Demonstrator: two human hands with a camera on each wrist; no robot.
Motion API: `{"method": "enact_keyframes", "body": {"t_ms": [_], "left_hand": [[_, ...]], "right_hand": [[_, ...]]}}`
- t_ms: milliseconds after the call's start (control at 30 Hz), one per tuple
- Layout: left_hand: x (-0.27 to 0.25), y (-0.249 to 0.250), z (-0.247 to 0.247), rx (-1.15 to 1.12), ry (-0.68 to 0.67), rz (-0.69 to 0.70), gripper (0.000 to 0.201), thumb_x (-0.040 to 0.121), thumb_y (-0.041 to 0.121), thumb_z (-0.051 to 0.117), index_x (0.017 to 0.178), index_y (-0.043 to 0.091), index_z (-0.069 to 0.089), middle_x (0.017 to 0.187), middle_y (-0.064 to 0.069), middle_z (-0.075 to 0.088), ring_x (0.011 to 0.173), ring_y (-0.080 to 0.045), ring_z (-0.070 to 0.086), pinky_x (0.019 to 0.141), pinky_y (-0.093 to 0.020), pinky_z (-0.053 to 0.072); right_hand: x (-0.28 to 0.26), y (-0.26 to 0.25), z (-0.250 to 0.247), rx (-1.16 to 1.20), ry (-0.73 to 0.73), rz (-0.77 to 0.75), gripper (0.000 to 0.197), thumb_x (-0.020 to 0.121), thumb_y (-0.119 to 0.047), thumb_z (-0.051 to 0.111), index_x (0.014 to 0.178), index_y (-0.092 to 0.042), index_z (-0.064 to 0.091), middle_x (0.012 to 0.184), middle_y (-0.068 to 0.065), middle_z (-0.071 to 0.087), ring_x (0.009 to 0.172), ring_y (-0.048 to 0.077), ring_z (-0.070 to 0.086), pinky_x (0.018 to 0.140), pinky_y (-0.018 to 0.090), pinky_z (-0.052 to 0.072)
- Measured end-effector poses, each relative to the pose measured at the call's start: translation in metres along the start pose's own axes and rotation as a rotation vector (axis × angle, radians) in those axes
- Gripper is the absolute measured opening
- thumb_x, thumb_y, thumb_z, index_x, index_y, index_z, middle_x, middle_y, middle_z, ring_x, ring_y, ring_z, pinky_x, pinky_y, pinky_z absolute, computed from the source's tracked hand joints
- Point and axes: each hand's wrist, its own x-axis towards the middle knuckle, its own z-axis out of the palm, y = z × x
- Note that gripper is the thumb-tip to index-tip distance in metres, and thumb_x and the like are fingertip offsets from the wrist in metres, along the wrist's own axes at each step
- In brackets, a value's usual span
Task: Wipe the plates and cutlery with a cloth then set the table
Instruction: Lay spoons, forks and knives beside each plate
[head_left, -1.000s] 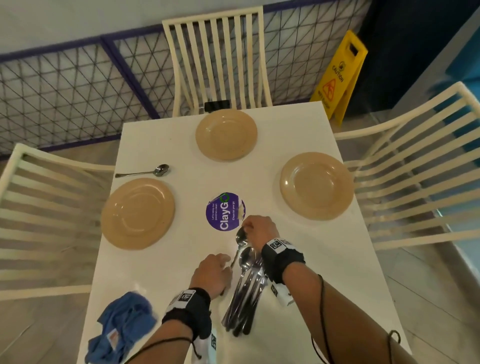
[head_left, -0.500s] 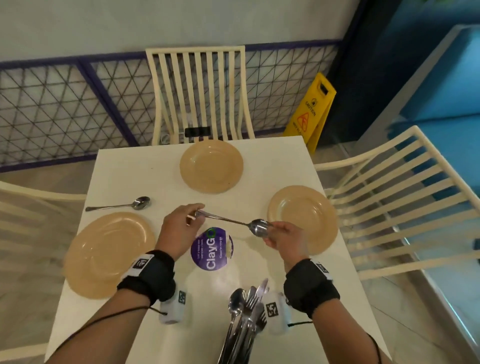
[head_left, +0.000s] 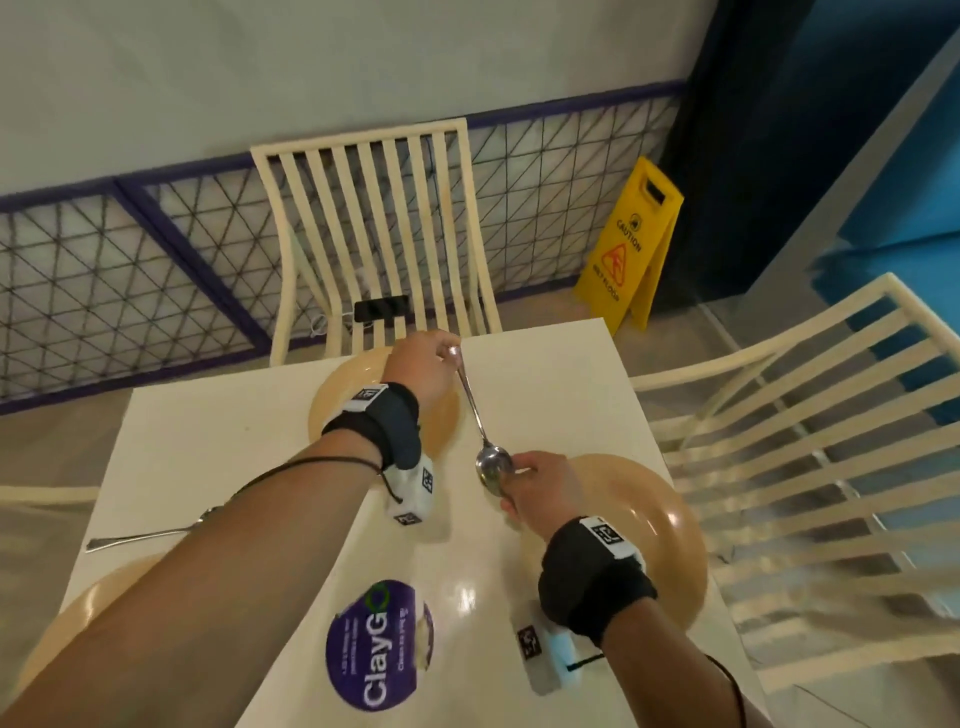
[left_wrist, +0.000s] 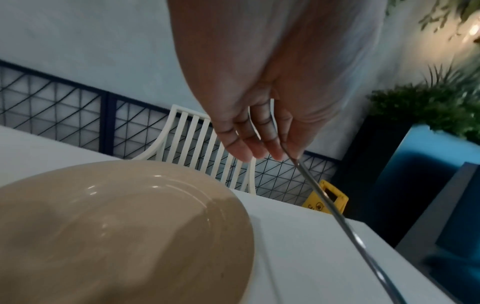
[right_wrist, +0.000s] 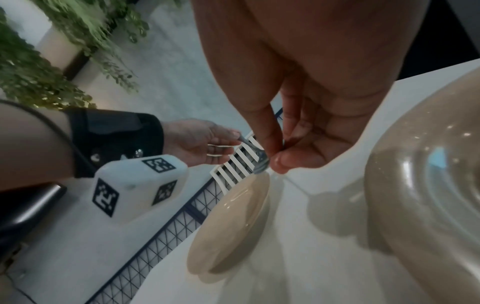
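I hold one steel spoon (head_left: 475, 415) over the white table (head_left: 208, 441), between the far tan plate (head_left: 337, 395) and the right tan plate (head_left: 654, 530). My left hand (head_left: 444, 356) pinches the handle's far end, seen close in the left wrist view as spoon (left_wrist: 335, 209) under the fingers (left_wrist: 275, 152). My right hand (head_left: 511, 475) pinches the spoon's bowl (right_wrist: 261, 164) between thumb and fingertips. The spoon lies lengthwise, just right of the far plate (left_wrist: 116, 226). A third tan plate (head_left: 72, 618) shows at the near left. The cloth and the cutlery pile are out of view.
A second spoon (head_left: 140, 535) lies on the table beside the left plate. A purple ClayGo sticker (head_left: 379, 644) marks the table's middle. Cream slatted chairs stand at the far end (head_left: 374, 234) and on the right (head_left: 810, 441). A yellow wet-floor sign (head_left: 631, 244) stands beyond the far corner.
Both hands lifted one spoon off the cutlery pile and carried it away from me. It turned from crosswise to lengthwise beside the far plate. My head moved forward.
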Motion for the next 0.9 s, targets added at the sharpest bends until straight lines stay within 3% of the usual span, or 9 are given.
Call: {"method": "enact_keyframes", "body": {"t_ms": [100, 167, 233, 300, 433, 600, 767, 900], "left_hand": [[0.04, 0.002, 0.018, 0.191, -0.042, 0.044, 0.023, 0.1, 0.022, 0.055, 0.118, 0.021, 0.07, 0.119, -0.004, 0.069, 0.111, -0.026, 0.062, 0.096, -0.033, 0.046], [0.061, -0.001, 0.03, 0.297, -0.083, 0.047, 0.024, 0.098, 0.024, 0.055, 0.117, 0.022, 0.07, 0.119, -0.003, 0.069, 0.112, -0.028, 0.061, 0.095, -0.035, 0.049], [0.079, -0.007, 0.04, 0.35, -0.114, 0.027, 0.021, 0.097, 0.024, 0.055, 0.112, 0.023, 0.07, 0.116, -0.004, 0.069, 0.111, -0.03, 0.061, 0.095, -0.041, 0.051], [0.092, -0.013, 0.047, 0.376, -0.133, 0.007, 0.023, 0.096, 0.024, 0.055, 0.112, 0.021, 0.071, 0.115, -0.004, 0.069, 0.112, -0.031, 0.06, 0.096, -0.044, 0.051], [0.111, -0.025, 0.056, 0.396, -0.15, -0.007, 0.032, 0.098, 0.026, 0.054, 0.127, 0.02, 0.068, 0.126, -0.003, 0.067, 0.12, -0.029, 0.057, 0.107, -0.041, 0.047], [0.124, -0.035, 0.065, 0.389, -0.119, -0.003, 0.033, 0.096, 0.028, 0.06, 0.128, 0.023, 0.068, 0.125, -0.001, 0.068, 0.114, -0.024, 0.062, 0.103, -0.035, 0.049], [0.128, -0.04, 0.069, 0.439, -0.102, 0.007, 0.032, 0.094, 0.034, 0.061, 0.125, 0.031, 0.068, 0.121, 0.0, 0.066, 0.114, -0.025, 0.06, 0.1, -0.043, 0.051], [0.129, -0.044, 0.073, 0.509, -0.093, 0.02, 0.032, 0.096, 0.035, 0.058, 0.128, 0.034, 0.065, 0.121, -0.002, 0.061, 0.119, -0.027, 0.053, 0.1, -0.049, 0.049]], "right_hand": [[0.04, -0.01, -0.001, -0.083, -0.038, 0.029, 0.013, 0.068, -0.015, 0.067, 0.075, -0.024, 0.073, 0.074, 0.006, 0.076, 0.076, 0.024, 0.075, 0.079, 0.04, 0.062], [0.064, -0.013, 0.003, -0.104, -0.041, 0.053, 0.008, 0.071, -0.019, 0.066, 0.065, -0.023, 0.07, 0.071, 0.005, 0.075, 0.075, 0.026, 0.075, 0.077, 0.042, 0.062], [0.086, -0.013, 0.009, -0.13, -0.036, 0.047, 0.015, 0.068, -0.028, 0.063, 0.064, -0.015, 0.07, 0.071, 0.008, 0.074, 0.072, 0.03, 0.075, 0.074, 0.044, 0.062], [0.105, -0.011, 0.017, -0.152, -0.046, 0.032, 0.024, 0.064, -0.032, 0.061, 0.067, -0.01, 0.069, 0.076, 0.012, 0.074, 0.074, 0.034, 0.074, 0.071, 0.045, 0.062], [0.12, -0.018, 0.022, -0.171, -0.076, 0.0, 0.021, 0.078, -0.02, 0.068, 0.093, -0.006, 0.072, 0.093, 0.017, 0.071, 0.086, 0.037, 0.073, 0.077, 0.047, 0.061], [0.129, -0.022, 0.023, -0.183, -0.103, -0.007, 0.034, 0.075, -0.011, 0.07, 0.108, -0.018, 0.07, 0.101, 0.013, 0.069, 0.088, 0.036, 0.072, 0.079, 0.045, 0.061], [0.135, -0.022, 0.027, -0.179, -0.12, -0.005, 0.039, 0.072, -0.01, 0.071, 0.108, -0.024, 0.069, 0.101, 0.012, 0.07, 0.084, 0.034, 0.073, 0.076, 0.043, 0.062], [0.134, -0.022, 0.027, -0.225, -0.101, -0.021, 0.033, 0.078, -0.012, 0.068, 0.108, -0.026, 0.068, 0.102, 0.009, 0.069, 0.084, 0.033, 0.073, 0.075, 0.042, 0.063]]}}
